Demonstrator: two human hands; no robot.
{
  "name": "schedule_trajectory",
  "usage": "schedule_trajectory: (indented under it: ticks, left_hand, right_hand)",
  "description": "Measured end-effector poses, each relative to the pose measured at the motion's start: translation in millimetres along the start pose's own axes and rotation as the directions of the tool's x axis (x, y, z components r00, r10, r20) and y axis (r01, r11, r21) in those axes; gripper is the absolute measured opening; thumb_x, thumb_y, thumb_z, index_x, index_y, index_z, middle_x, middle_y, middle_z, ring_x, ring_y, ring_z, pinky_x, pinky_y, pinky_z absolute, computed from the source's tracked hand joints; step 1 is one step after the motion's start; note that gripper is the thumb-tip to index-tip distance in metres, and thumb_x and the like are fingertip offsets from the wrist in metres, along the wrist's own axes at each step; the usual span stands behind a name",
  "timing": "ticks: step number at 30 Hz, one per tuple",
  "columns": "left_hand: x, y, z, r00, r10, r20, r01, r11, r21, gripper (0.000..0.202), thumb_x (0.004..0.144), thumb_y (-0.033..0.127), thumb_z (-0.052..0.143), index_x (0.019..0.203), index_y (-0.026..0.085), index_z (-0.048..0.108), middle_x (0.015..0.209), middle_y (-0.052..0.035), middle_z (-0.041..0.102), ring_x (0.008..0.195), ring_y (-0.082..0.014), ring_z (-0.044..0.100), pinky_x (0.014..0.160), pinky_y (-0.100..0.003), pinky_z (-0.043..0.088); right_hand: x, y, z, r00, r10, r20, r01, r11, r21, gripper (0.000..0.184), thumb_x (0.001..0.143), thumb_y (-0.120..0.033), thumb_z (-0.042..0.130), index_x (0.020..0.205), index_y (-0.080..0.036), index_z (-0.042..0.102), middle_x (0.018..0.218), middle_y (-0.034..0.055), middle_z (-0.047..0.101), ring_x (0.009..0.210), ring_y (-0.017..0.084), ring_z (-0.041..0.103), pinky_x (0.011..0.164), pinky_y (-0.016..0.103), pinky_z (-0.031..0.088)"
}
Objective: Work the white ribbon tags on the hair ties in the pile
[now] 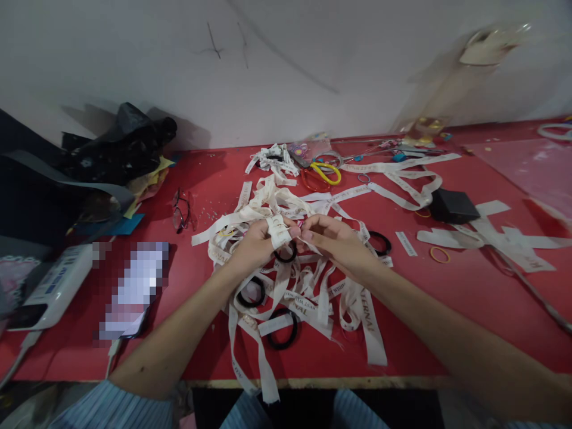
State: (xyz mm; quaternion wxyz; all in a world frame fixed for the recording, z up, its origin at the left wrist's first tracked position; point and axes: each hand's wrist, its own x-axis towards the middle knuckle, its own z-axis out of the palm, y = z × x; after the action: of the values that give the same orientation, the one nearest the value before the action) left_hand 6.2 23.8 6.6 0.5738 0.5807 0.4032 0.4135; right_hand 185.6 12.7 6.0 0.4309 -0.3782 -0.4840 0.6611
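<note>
Surface, red, against a marked pale wall: heaped printed ribbons, scissors behind, phone and eyeglasses to left, both hands grasping a folded ribbon.

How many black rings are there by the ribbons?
4 in view: a first ring beside the left hand, a second ring right of the right hand, a third ring and fourth ring nearer the table's front edge. Ribbons may hide more.
</note>
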Motion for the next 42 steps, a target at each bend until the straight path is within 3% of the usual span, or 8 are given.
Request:
schedule_trajectory:
  ticks: [5,13,20,28,32,40,42]
  left_hand:
    - [1,-4,0.7,1.0,-0.029,0.003,0.029,0.992,-0.12,0.026,0.075,0.04,0.074,0.081,0.015,0.068,0.054,0.0064,0.04,0.046,-0.0038,0.028,0.044,-0.019,0.019]
    - [0,-1,11.8,0.988,-0.143,-0.062,0.121,0.954,-0.274,0.037,0.067,0.045,0.078,0.082,0.012,0.068,0.054,0.0064,0.04,0.045,-0.0028,0.025,0.044,-0.019,0.016]
    - [-2,-1,14.0,0.988,-0.132,-0.085,0.108,0.965,-0.237,0.034,0.068,0.045,0.078,0.073,0.013,0.067,0.053,0.0061,0.039,0.047,-0.0042,0.028,0.044,-0.019,0.018]
    - [0,-1,12.7,0.988,-0.144,-0.052,0.121,0.944,-0.308,0.035,0.069,0.045,0.078,0.074,0.012,0.067,0.057,0.0063,0.036,0.05,-0.0038,0.025,0.046,-0.018,0.017]
    - [-1,1,13.8,0.98,-0.179,-0.086,0.136,0.921,-0.366,0.04,0.067,0.049,0.079,0.075,0.012,0.067,0.056,0.007,0.033,0.049,-0.0034,0.025,0.044,-0.017,0.017]
    - [-5,8,18.3,0.966,-0.259,0.001,0.229,0.851,-0.472,0.051,0.071,0.06,0.071,0.091,0.013,0.07,0.057,0.0069,0.031,0.046,-0.0032,0.022,0.042,-0.015,0.015]
    - [-4,8,18.6,0.956,-0.293,0.013,0.258,0.822,-0.508,0.053,0.071,0.061,0.07,0.092,0.013,0.069,0.057,0.0065,0.033,0.046,-0.0033,0.022,0.041,-0.015,0.014]
  right_hand:
    - [-1,-1,0,0.996,-0.082,-0.022,0.08,0.992,-0.098,0.023,0.068,-0.034,0.082,0.074,-0.02,0.064,0.072,-0.0027,0.061,0.063,0.009,0.055,0.062,0.022,0.046]
    - [-4,3,1,0.98,-0.192,0.049,0.198,0.94,-0.278,0.008,0.079,-0.027,0.071,0.084,-0.023,0.076,0.087,0.002,0.073,0.083,0.016,0.067,0.078,0.029,0.052]
    - [-6,5,2,0.966,-0.243,0.082,0.255,0.878,-0.404,0.014,0.083,-0.024,0.068,0.093,-0.022,0.077,0.09,0.003,0.075,0.084,0.017,0.069,0.077,0.027,0.054]
    - [-6,11,3,0.957,-0.291,0.004,0.273,0.892,-0.36,0.028,0.084,-0.027,0.068,0.112,-0.024,0.073,0.114,0.0038,0.072,0.104,0.02,0.068,0.091,0.032,0.055]
    - [-8,8,3,0.957,-0.29,0.012,0.274,0.886,-0.373,0.041,0.085,-0.027,0.068,0.126,-0.027,0.064,0.113,0.0026,0.072,0.103,0.019,0.068,0.092,0.033,0.055]
    - [-7,8,5,0.951,-0.31,-0.014,0.288,0.898,-0.331,0.034,0.082,-0.027,0.071,0.116,-0.026,0.07,0.096,0.0022,0.075,0.085,0.015,0.069,0.076,0.026,0.056]
    - [-7,7,6,0.943,-0.331,-0.015,0.308,0.892,-0.33,0.024,0.081,-0.025,0.071,0.105,-0.025,0.074,0.094,0.0029,0.075,0.083,0.015,0.069,0.074,0.026,0.056]
